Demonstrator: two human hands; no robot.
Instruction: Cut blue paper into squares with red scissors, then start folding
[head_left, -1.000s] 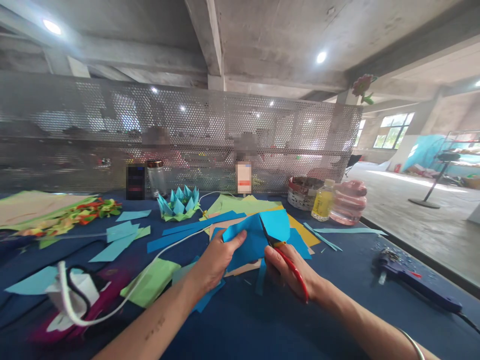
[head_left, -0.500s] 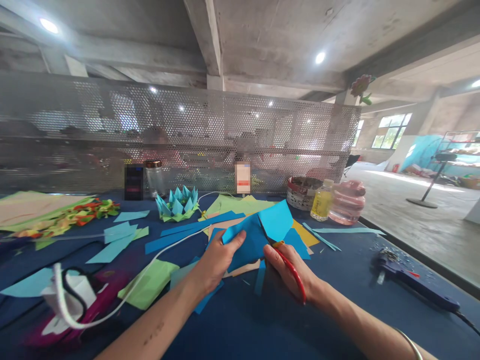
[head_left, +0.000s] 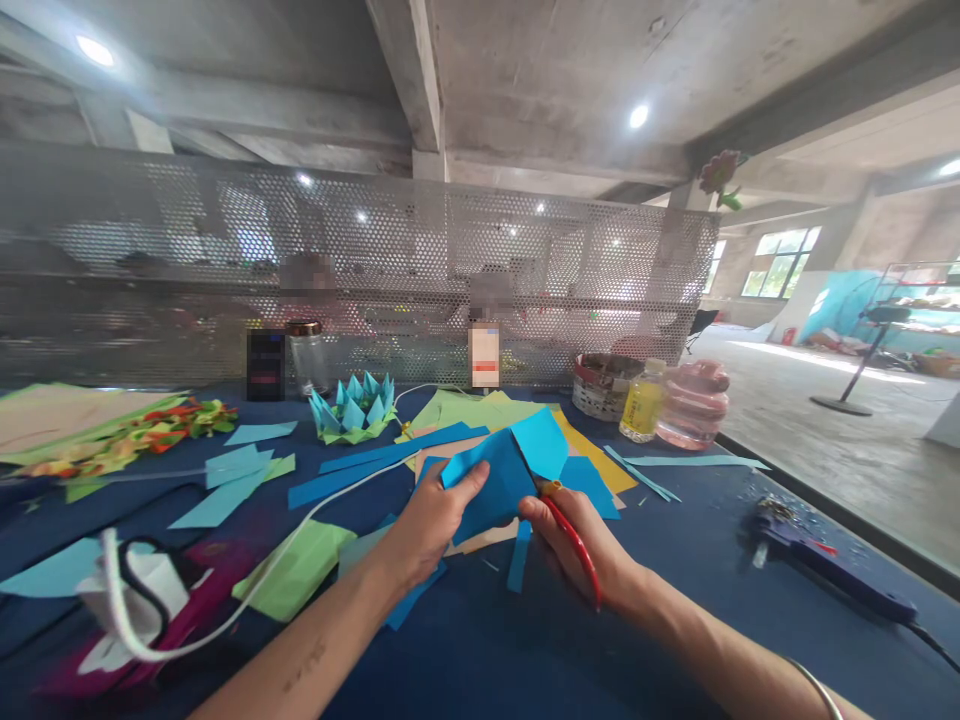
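Observation:
Between thumb and fingers, my left hand (head_left: pixel 442 510) pinches the left edge of a bright blue sheet of paper (head_left: pixel 491 490), lifted above the table. My right hand (head_left: pixel 574 535) is closed round red-handled scissors (head_left: pixel 576 550). Their blades sit in a slit in the paper, and the cut part stands up as a flap. Most of the blades are hidden by paper and fingers. Below the held sheet lie more blue, peach and yellow papers, with a narrow blue strip (head_left: pixel 519 556) near my right hand.
A folded paper crown shape (head_left: pixel 354 410) stands behind on the left. A white cable (head_left: pixel 300 530) crosses the table. At right are a glue gun (head_left: pixel 832 560), a yellow-labelled bottle (head_left: pixel 643 402), a pink jar (head_left: pixel 691 405) and a round basket (head_left: pixel 604 388). A perforated metal screen (head_left: pixel 375 250) closes the back.
My right hand and the scissors have shifted slightly left. The flap of the blue paper has also swung a little to the left and down; my left hand keeps its hold.

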